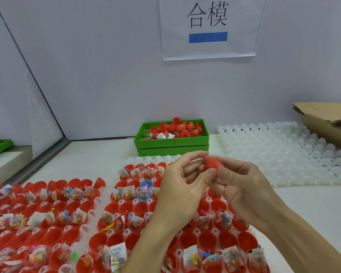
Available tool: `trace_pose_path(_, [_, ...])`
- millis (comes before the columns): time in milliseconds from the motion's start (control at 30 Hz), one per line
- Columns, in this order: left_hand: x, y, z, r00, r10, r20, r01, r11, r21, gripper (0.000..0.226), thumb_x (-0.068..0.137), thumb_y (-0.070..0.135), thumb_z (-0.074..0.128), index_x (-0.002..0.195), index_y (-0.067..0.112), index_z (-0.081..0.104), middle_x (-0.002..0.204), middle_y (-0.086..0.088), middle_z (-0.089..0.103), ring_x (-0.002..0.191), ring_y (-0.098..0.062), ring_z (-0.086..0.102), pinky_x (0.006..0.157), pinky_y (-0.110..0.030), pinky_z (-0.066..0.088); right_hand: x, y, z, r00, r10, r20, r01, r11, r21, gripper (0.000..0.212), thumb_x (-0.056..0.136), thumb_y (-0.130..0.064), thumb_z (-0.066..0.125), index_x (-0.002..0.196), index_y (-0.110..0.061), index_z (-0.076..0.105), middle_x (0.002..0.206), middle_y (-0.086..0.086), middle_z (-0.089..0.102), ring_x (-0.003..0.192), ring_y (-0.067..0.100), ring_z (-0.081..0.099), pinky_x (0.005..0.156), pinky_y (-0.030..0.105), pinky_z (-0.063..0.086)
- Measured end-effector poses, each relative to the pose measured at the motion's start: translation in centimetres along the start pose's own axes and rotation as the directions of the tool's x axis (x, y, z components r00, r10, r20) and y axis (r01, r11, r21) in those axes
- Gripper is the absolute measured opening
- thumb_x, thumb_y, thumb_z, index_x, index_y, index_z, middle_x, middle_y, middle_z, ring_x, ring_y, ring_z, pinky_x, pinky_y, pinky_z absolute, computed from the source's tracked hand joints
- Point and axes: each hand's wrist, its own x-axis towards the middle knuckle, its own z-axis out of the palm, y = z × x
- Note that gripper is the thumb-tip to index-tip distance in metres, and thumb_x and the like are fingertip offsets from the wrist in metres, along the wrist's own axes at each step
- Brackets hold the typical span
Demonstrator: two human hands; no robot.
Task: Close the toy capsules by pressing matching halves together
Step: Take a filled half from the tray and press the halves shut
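Capsule halves [182,128] fill green bin [171,143]; both hands grip red capsule [213,165].

Red capsule [213,164] held betw. both hands' fingers [207,176].

The hands [211,182] hide most of the red capsule [212,164].

Red capsule [213,164] smooth plastic; white trays [283,152] translucent plastic; box [327,119] rough cardboard
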Motion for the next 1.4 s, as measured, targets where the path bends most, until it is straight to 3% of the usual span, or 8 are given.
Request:
trace_pose_path(167, [-0.3,0.5,-0.1,0.995,0.079,0.054,-0.085,0.990,0.117,0.044,0.082,0.011,0.076,0.121,0.026,0.065,0.112,0.010,0.071,0.106,-0.007,0.067,0.086,-0.022,0.056,-0.2,-0.5,0.1,0.988,0.126,0.091,-0.130,0.991,0.037,0.050,0.086,-0.043,0.065,0.104,0.004,0.072,0.108,0.029,0.069,0.100,0.034,0.070,0.087,0.036,0.058])
trace_pose_path(400, [-0.2,0.5,0.2,0.983,0.175,-0.047,-0.151,0.933,0.326,0.027,0.084,0.016,0.076,0.108,0.028,0.069,0.099,0.022,0.069,0.098,0.004,0.065,0.080,-0.010,0.051,-0.4,-0.1,0.7,0.959,0.247,0.136,-0.260,0.962,0.087,0.065,0.093,-0.056,0.049,0.114,0.002,0.069,0.118,0.029,0.066,0.110,0.036,0.067,0.085,0.034,0.058])
trace_pose_path(567, [-0.2,0.5,0.2,0.976,0.199,-0.084,-0.147,0.896,0.419,0.026,0.085,0.027,0.074,0.110,0.029,0.069,0.098,0.020,0.070,0.099,0.002,0.065,0.086,-0.020,0.055,0.0,-0.2,0.2,0.991,-0.002,-0.137,-0.030,0.972,-0.231,0.042,0.075,-0.046,0.065,0.092,-0.009,0.073,0.082,0.018,0.073,0.070,0.025,0.071,0.061,0.026,0.057])
trace_pose_path(767, [-0.3,0.3,0.2,0.978,0.193,-0.081,-0.130,0.861,0.491,0.034,0.081,0.023,0.079,0.114,0.025,0.069,0.098,0.015,0.069,0.089,-0.002,0.066,0.079,-0.021,0.057,0.0,0.1,-0.3,0.971,-0.219,-0.097,0.142,0.853,-0.502,0.017,0.083,-0.020,0.070,0.099,-0.020,0.076,0.089,0.008,0.077,0.086,0.023,0.074,0.072,0.029,0.060])
trace_pose_path(900, [-0.2,0.2,0.4,0.988,0.068,-0.141,-0.023,0.954,0.300,0.047,0.077,0.023,0.082,0.120,0.023,0.065,0.097,0.013,0.072,0.089,0.000,0.069,0.078,-0.017,0.057,0.0,0.0,-0.5,0.945,-0.287,-0.154,0.176,0.848,-0.499,0.024,0.073,-0.025,0.072,0.095,-0.017,0.078,0.086,0.003,0.078,0.083,0.016,0.075,0.068,0.019,0.058])
trace_pose_path(1067, [-0.2,0.1,0.5,0.976,0.068,-0.208,-0.017,0.971,0.239,0.025,0.078,0.004,0.079,0.100,0.017,0.077,0.080,0.011,0.076,0.073,-0.009,0.072,0.066,-0.013,0.054,0.0,0.4,-0.4,0.934,-0.314,-0.170,0.187,0.837,-0.515,0.011,0.078,-0.013,0.074,0.088,-0.017,0.078,0.080,0.003,0.077,0.077,0.016,0.075,0.067,0.019,0.058])
trace_pose_path(1233, [-0.6,0.1,1.0,0.969,0.124,-0.214,-0.051,0.947,0.316,0.031,0.080,-0.003,0.075,0.089,0.026,0.075,0.077,0.018,0.073,0.072,0.002,0.069,0.066,-0.008,0.052,-0.1,0.5,-0.4,0.925,-0.352,-0.144,0.217,0.799,-0.561,0.018,0.078,-0.004,0.074,0.084,-0.021,0.078,0.080,-0.003,0.077,0.078,0.012,0.074,0.067,0.016,0.056])
trace_pose_path(1400, [-0.4,0.1,0.5,0.979,0.112,-0.168,-0.048,0.936,0.348,0.021,0.082,0.006,0.076,0.095,0.022,0.074,0.079,0.012,0.073,0.078,-0.003,0.070,0.072,-0.016,0.056,-0.1,0.6,-0.3,0.932,-0.344,-0.112,0.219,0.781,-0.585,0.013,0.082,-0.008,0.073,0.087,-0.019,0.077,0.081,-0.004,0.077,0.077,0.010,0.074,0.067,0.014,0.055])
